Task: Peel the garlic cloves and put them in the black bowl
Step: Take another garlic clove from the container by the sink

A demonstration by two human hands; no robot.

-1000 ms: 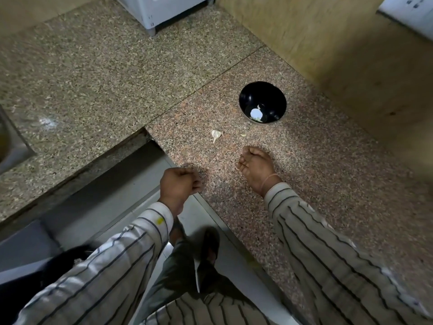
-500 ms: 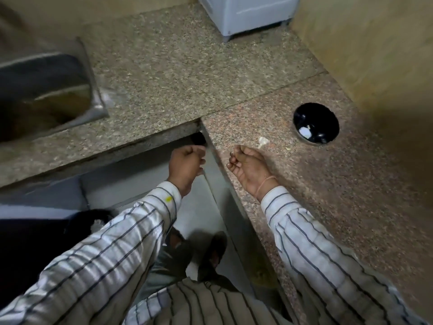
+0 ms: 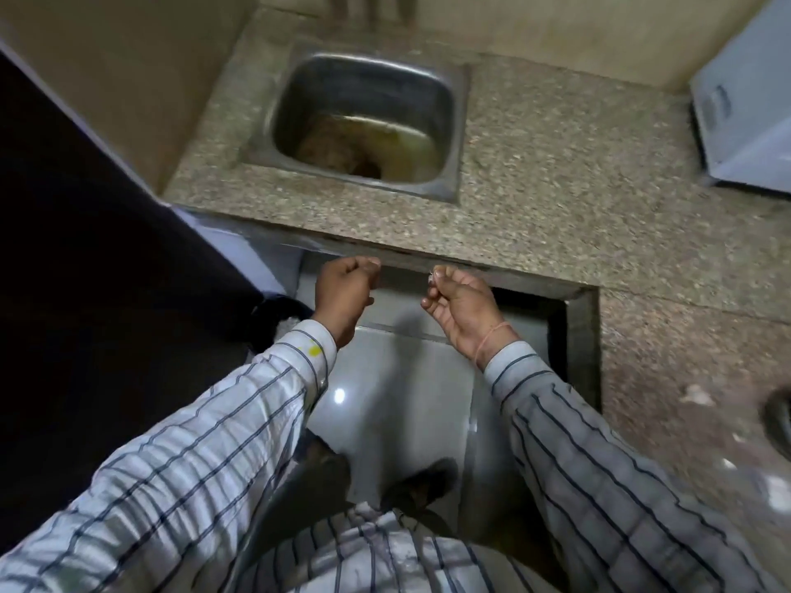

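Right fingers (image 3: 436, 278) pinched on a pale garlic scrap (image 3: 430, 274); left hand (image 3: 344, 288) fisted, contents hidden.

1. no legible text, label, brand, number or sign found anywhere in the head view.
2. grey appliance (image 3: 744, 113) at the far right of the counter: a small dark mark shows on its face, too blurred to read.
3. striped sleeve cuff (image 3: 314, 350): a yellow spot, no characters on it.
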